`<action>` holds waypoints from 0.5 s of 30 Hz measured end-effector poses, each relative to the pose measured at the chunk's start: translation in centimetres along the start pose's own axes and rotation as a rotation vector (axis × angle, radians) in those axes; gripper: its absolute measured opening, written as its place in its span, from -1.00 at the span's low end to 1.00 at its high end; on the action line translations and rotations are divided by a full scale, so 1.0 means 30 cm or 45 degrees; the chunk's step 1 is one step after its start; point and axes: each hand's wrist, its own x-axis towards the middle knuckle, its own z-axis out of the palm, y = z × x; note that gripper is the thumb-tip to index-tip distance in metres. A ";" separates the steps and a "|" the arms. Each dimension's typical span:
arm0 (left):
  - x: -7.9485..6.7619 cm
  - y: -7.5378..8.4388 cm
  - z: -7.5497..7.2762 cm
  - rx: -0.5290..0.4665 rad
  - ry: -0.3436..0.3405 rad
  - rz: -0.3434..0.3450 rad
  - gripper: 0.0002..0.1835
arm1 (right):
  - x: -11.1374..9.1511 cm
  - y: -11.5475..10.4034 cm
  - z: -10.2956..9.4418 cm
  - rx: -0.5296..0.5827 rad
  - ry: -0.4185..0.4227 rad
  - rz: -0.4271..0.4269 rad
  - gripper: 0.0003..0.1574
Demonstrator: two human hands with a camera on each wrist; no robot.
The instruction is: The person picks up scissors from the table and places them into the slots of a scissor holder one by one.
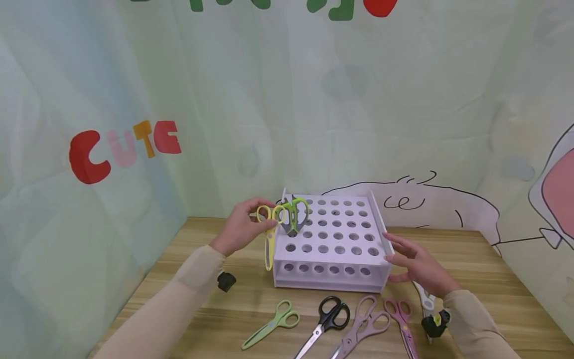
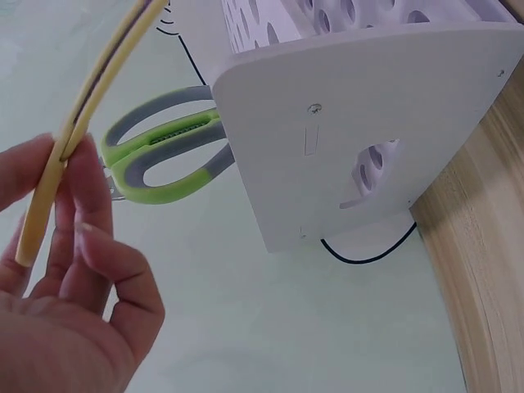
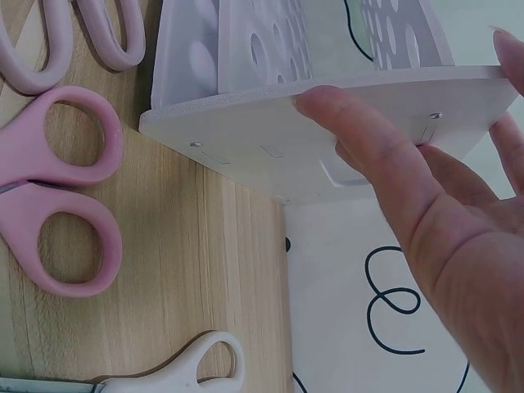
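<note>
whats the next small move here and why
Probably move the slim yellow scissors right, over the round front-left hole in the top of the white boxy plastic-looking rack. The left hand pinches them near the loop handles, blades downward, beside the rack's left edge; that hole looks unfilled, and the right hand touches the rack's right side, perhaps steadying it.

A: Rack material, centre of the head view?
B: The white rack [image 1: 323, 258] looked like smooth plastic board, low sheen. A screw head [image 2: 314, 108], upper middle of the left wrist view, appeared metallic.
A: Scissors?
B: Black scissors [image 1: 329, 321], lower centre: plastic handles, shiny metal blades [image 1: 310, 340]. Yellow scissors [image 1: 270, 237], left of centre, and pink scissors [image 1: 404, 328], lower right, had smooth plastic handles.
A: Surroundings?
B: Tabletop [image 1: 233, 309], lower frame, showed smooth wood grain. Backdrop [image 1: 269, 99], upper frame, resembled matt, creased cloth.
</note>
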 end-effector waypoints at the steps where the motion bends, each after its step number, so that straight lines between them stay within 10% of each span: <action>1: 0.003 0.001 0.002 -0.008 0.024 0.018 -0.64 | 0.001 0.000 0.000 -0.001 0.006 0.007 -0.10; 15: 0.026 -0.014 0.061 -0.270 0.238 0.183 -0.67 | 0.004 0.008 -0.001 0.003 0.021 0.013 -0.12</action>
